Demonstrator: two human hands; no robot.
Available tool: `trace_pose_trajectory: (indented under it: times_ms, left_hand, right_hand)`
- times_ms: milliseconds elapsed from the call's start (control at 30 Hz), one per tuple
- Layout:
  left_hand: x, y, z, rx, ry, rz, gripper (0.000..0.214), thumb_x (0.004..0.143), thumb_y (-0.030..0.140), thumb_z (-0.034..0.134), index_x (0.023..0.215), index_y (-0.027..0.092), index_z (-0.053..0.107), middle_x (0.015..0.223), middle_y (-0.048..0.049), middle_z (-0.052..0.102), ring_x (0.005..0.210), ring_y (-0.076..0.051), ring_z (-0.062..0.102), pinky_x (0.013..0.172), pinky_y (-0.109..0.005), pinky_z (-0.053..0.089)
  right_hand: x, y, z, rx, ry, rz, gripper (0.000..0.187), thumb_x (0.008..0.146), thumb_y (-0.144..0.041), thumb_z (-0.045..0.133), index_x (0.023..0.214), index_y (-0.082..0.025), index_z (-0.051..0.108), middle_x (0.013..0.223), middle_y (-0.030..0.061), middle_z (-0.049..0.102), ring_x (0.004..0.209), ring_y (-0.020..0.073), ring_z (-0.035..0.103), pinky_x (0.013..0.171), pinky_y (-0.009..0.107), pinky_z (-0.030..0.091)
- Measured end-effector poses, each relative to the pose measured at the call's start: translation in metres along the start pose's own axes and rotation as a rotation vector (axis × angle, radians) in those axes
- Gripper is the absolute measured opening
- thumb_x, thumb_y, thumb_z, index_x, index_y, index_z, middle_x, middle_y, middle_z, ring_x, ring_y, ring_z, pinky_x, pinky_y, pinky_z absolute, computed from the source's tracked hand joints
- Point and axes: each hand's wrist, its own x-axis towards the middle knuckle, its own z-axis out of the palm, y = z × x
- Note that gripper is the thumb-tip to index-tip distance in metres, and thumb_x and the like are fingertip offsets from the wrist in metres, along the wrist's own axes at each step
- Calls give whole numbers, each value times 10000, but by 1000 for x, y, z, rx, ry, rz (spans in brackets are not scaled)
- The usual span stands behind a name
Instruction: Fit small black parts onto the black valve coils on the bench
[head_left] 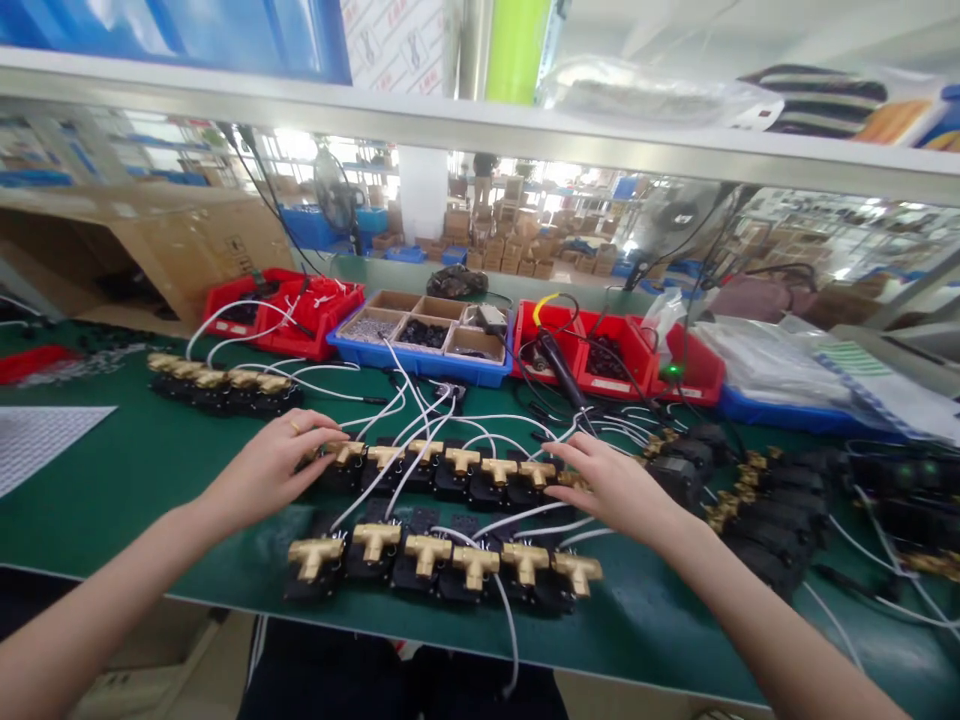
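Observation:
Two rows of black-bodied valves with brass tee fittings and white cables lie on the green worktop. My left hand [289,455], a ring on one finger, is at the left end of the back row. Its fingers and thumb close around the end brass valve [346,455]. At the opposite end of that row, my right hand [604,480] has fingers and thumb on either side of another brass valve [574,480], partly hidden by the hand. Nearer to me is the front row, including a brass valve [475,568], touched by neither hand.
Behind the rows stand a red bin [330,330], a blue divided tray [427,372] of small parts and another red bin [694,385]. A black-handled tool [561,365] leans there. More valves lie at left [225,385] and right [772,520]. A shelf [450,120] runs overhead.

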Motion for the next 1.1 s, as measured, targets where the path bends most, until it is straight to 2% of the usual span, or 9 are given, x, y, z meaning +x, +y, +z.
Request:
trace_pose_trajectory:
  times_ms: [67, 167, 300, 400, 533, 667, 767, 967, 1100]
  left_hand:
    - [10, 3, 2, -5, -2, 57, 258, 972, 335, 491, 1036, 207, 706, 1062, -76, 688, 996, -227, 625, 868, -352, 524]
    - [34, 36, 15, -63, 13, 147, 261, 1004, 343, 482, 1128, 196, 657, 1110, -79, 671, 1045, -209, 612, 890, -329, 521]
    - [76, 88, 45, 125, -274, 352, 364, 893, 371, 689, 1186, 172, 606, 1116, -102, 661, 971, -248, 643, 819, -364, 534]
    - [100, 104, 67, 230, -342, 431, 282, 859, 313, 736, 1073, 168, 622, 990, -71, 661, 867, -241, 651, 691, -338, 505]
    - [116, 101, 83, 231, -359, 480, 196, 885, 314, 708, 971, 160, 622, 945, -62, 660, 851, -225, 642, 674, -328, 483]
    - [124, 94, 91, 227, -405, 523, 78, 908, 197, 656, 958, 139, 641, 948, -78, 663, 872, -233, 631, 648, -322, 467]
    - [135, 86, 96, 198, -445, 514, 67, 917, 112, 597, 915, 136, 660, 935, -83, 657, 850, -224, 627, 660, -313, 466]
    - [173, 64, 111, 34, -514, 450, 218, 975, 180, 498, 853, 170, 679, 880, -47, 634, 823, -175, 623, 746, -267, 482]
    - [193, 49, 126, -62, -548, 377, 182, 956, 148, 510, 886, 151, 678, 851, -21, 653, 782, -149, 634, 736, -273, 505]
  right_hand:
    - [10, 4, 6, -9, -36, -68, 480, 887, -383, 711, 1293, -167, 574, 1083, 109, 623, 918, 258, 643, 762, 394, 574]
    - [23, 0, 14, -14, -91, -197, 518, 914, -423, 672, 1355, -186, 539, 1057, 95, 614, 903, 230, 620, 778, 360, 550]
    - [35, -3, 21, -22, -160, -287, 428, 949, -414, 622, 1317, -200, 570, 981, 70, 599, 795, 187, 606, 657, 280, 506]
    - [38, 0, 23, -12, -182, -275, 430, 941, -399, 641, 1312, -197, 563, 1016, 72, 584, 815, 181, 612, 667, 267, 506]
    - [48, 2, 24, 30, -229, -276, 439, 953, -453, 611, 1318, -220, 542, 1036, 60, 558, 822, 168, 600, 679, 257, 502]
    - [62, 2, 27, 74, -283, -294, 265, 1001, -434, 523, 1034, -194, 630, 971, 42, 525, 782, 149, 557, 651, 238, 462]
    - [71, 7, 26, 136, -310, -295, 231, 1006, -388, 525, 988, -185, 635, 980, 44, 511, 813, 155, 541, 680, 247, 453]
    - [102, 33, 24, 344, -387, -258, 211, 1005, -369, 545, 1005, -192, 659, 962, 17, 512, 832, 135, 548, 764, 250, 463]
    - [131, 59, 35, 474, -515, -257, 254, 1005, -376, 556, 961, -151, 665, 866, 1, 580, 808, 132, 586, 754, 261, 493]
